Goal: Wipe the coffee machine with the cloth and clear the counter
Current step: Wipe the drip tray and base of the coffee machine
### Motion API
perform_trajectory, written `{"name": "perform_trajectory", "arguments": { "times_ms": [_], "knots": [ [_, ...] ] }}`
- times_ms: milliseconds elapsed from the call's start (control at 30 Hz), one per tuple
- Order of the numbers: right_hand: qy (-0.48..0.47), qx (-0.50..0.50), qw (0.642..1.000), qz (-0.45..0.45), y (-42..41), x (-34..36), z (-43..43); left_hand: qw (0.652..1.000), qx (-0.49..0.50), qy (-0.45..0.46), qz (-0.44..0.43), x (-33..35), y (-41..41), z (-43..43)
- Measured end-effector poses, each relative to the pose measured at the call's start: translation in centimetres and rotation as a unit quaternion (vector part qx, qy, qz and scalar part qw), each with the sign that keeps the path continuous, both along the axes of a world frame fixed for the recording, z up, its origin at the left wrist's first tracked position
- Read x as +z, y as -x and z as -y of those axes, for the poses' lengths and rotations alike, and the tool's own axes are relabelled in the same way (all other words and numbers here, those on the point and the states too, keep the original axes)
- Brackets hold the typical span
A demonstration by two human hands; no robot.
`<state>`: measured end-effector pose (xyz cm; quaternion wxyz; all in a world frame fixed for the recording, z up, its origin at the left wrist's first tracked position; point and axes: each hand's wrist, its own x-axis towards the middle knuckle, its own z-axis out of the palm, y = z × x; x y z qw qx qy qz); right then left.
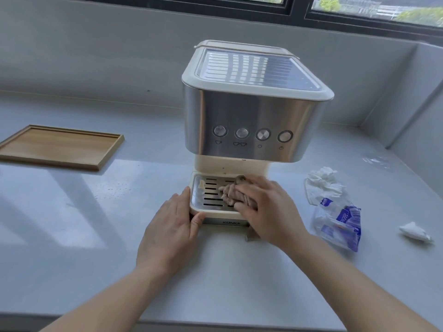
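- The coffee machine (249, 121) stands mid-counter (72, 224), buttons facing the person.
- The cloth (230, 195) lies bunched on the drip tray (203, 188), running back to front, and is half hidden under the right hand (268, 207), whose flat fingers press it.
- The left hand (172, 226), fingers straight, rests against the tray's left corner.

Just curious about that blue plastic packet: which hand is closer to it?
Right. The right hand presses the cloth on the drip tray, just left of the packet; the left hand touches the tray's opposite corner, farther left.

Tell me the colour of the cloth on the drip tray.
The cloth is a pinkish beige; the head view shows it best.
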<state>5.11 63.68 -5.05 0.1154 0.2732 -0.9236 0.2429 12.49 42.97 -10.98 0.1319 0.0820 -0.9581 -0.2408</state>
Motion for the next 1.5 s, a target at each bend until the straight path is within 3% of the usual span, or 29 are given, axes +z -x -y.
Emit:
{"name": "perform_trajectory", "arguments": {
  "times_ms": [167, 300, 433, 567, 633, 767, 1000, 1167, 1300, 1500],
  "knots": [
    [0.025, 0.050, 0.998, -0.011, -0.5, -1.4, 0.8, 1.000, 0.004, 0.005, -0.007, -0.1, 0.1, 0.0],
    [-0.003, -0.015, 1.000, -0.007, 1.0, -0.6, 2.8, 1.000, 0.005, 0.005, -0.012, 0.0, -0.1, 0.0],
    [0.010, 0.023, 0.999, -0.033, -0.2, -1.3, 2.3, 1.000, 0.003, 0.008, -0.012, 0.0, -0.1, -0.1],
    [-0.013, -0.004, 1.000, 0.010, 0.9, -0.4, 3.7, 1.000, 0.006, 0.007, -0.005, 0.1, -0.2, -0.1],
    [-0.028, 0.032, 0.999, 0.025, 0.9, -0.2, 4.4, 1.000, 0.006, -0.005, -0.004, 0.2, -0.2, -0.1],
    [0.030, 0.090, 0.992, 0.088, 1.5, -0.1, 1.3, 1.000, 0.003, -0.007, 0.003, -0.2, -0.1, 0.1],
    [-0.008, 0.158, 0.985, 0.076, 1.6, 0.4, 4.9, 1.000, 0.010, -0.009, 0.013, -0.1, -0.2, 0.0],
    [0.017, 0.130, 0.987, 0.091, 1.8, -0.1, 1.5, 1.000, 0.005, 0.000, 0.016, -0.6, 0.0, 0.1],
    [0.018, 0.135, 0.987, 0.085, 2.0, 0.5, 5.5, 1.000, 0.004, -0.014, 0.018, -0.2, -0.1, 0.0],
    [0.021, 0.200, 0.977, 0.077, 2.1, 0.9, 5.3, 0.999, 0.005, -0.026, 0.025, -0.1, -0.1, 0.2]
  ]
}}
